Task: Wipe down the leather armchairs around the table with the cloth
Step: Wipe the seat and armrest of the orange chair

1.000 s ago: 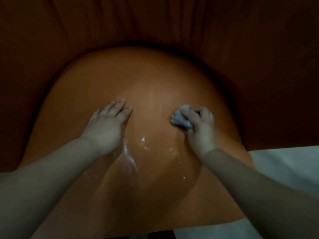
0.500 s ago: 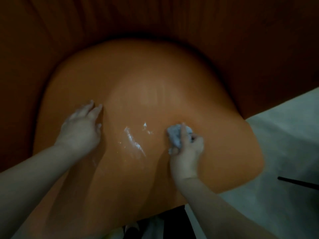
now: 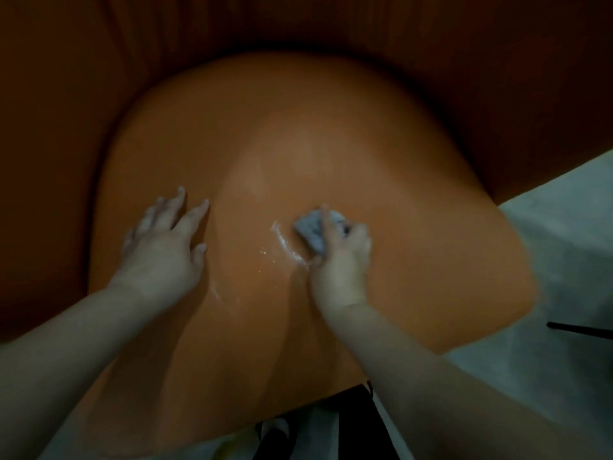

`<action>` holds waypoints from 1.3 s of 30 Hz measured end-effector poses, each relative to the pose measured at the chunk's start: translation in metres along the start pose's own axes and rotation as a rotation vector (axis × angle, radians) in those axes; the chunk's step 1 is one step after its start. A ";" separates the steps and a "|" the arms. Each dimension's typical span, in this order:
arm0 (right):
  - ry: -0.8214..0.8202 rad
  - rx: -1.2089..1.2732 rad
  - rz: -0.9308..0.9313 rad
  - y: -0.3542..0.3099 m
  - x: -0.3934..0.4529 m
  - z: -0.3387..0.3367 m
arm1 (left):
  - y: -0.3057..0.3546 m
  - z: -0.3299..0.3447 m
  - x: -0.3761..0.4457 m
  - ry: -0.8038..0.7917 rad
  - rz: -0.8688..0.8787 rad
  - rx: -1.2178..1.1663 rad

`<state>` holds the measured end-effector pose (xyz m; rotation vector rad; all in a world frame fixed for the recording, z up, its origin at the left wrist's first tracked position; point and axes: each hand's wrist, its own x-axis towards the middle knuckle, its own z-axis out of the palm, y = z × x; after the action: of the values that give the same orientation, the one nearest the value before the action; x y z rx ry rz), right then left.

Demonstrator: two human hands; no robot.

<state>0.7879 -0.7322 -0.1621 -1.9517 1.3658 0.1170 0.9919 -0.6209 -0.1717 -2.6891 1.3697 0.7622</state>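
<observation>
**Two bare hands on the orange seat cushion, cloth under the right**

Both forearms reach in from the bottom edge of the view. The left hand (image 3: 162,250) lies palm down on the rounded orange leather seat cushion (image 3: 331,137) of the armchair, its fingers straight and spread, holding nothing. The right hand (image 3: 341,260) sits just beside it toward the middle of the cushion, fingers curled over a small crumpled pale grey cloth (image 3: 310,230) and pressing it against the leather; the index finger lies across the top of the wad and the thumb tucks in at its near side.

Just left of the cloth, between the two hands, a curved wet white streak (image 3: 282,239) and a few small droplets glisten on the leather. A fainter wet smear shows nearer, beside the left wrist.

Below the cushion's near edge there are dark and pale shapes too blurred to identify. At the right lies a pale grey floor (image 3: 564,254), crossed by a thin black rod (image 3: 577,329). Beyond the cushion rises the armchair's dark brown-orange pleated backrest (image 3: 298,24), curving around both sides in dim light.
</observation>
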 end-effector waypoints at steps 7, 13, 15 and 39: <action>0.512 0.153 -0.073 0.025 0.045 -0.010 | -0.017 -0.015 0.002 0.070 0.026 -0.022; 0.228 -0.041 -0.170 -0.001 0.028 0.034 | -0.031 -0.014 -0.003 0.041 -0.037 -0.054; 0.119 0.012 -0.259 -0.007 0.009 0.050 | -0.033 -0.012 -0.010 0.031 -0.032 -0.067; 0.103 -0.044 -0.452 -0.061 0.063 0.058 | -0.058 0.016 -0.041 0.123 -0.239 -0.292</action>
<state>0.8852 -0.7355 -0.2021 -2.2784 0.9582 -0.1721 1.0096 -0.5510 -0.1792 -3.0970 0.9944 0.8430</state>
